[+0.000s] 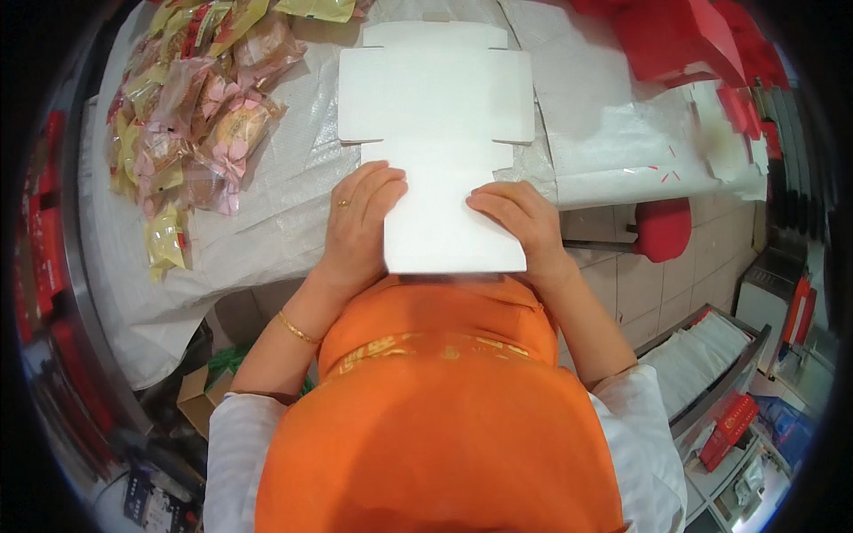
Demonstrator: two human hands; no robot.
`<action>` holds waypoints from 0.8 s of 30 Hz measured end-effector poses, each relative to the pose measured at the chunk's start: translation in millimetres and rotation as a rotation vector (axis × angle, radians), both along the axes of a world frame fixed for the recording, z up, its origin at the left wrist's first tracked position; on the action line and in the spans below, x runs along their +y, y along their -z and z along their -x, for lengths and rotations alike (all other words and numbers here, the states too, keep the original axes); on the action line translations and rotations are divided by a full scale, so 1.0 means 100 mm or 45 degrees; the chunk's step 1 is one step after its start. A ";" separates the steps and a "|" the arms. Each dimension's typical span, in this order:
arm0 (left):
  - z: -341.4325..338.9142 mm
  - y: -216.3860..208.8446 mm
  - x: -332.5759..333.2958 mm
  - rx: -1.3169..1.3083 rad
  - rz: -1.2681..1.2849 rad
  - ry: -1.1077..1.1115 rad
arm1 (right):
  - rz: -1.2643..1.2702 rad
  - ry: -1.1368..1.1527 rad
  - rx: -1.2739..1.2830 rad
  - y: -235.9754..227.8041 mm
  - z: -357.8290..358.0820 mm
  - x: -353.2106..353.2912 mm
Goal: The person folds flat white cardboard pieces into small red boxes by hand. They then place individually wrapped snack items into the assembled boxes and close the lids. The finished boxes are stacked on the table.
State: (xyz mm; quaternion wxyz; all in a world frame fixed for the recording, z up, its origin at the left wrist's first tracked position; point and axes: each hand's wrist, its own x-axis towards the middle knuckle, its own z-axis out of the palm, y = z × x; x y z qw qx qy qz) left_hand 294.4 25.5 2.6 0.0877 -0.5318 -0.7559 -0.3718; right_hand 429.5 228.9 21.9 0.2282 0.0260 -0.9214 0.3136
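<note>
A flat white cardboard box blank (435,98), cut with flaps and slots, lies in front of me with its near end at the table's front edge, close to my orange apron. My left hand (360,218) grips its left side, fingers bent over the top face and thumb out of sight. On the opposite side my right hand (522,218) holds it the same way, fingertips resting on the white face. Between the hands the near panel bends up slightly at its sides. The blank's underside is hidden.
Several wrapped pastries (191,115) in clear and yellow packets are heaped at the left on a white sheet (267,213) covering the table. Red boxes (680,40) stand at the far right. A red stool (662,231) is beyond the table's right edge; a cardboard carton (200,395) sits low left.
</note>
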 end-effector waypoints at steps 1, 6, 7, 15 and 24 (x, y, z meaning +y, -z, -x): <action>0.01 0.06 0.01 -0.042 -0.026 0.030 | 0.026 0.014 0.028 0.02 0.03 0.00; 0.02 0.15 0.04 -0.127 -0.074 0.090 | 0.216 0.117 0.110 0.13 0.14 -0.03; 0.03 0.11 0.04 -0.122 -0.065 0.098 | 0.272 0.148 0.115 0.15 0.15 -0.03; -0.14 -0.08 0.02 -0.126 -0.308 0.346 | 0.116 0.133 0.122 0.16 0.12 -0.01; -0.16 -0.07 0.04 -0.050 -0.258 0.295 | -0.297 0.135 0.213 -0.11 -0.16 -0.06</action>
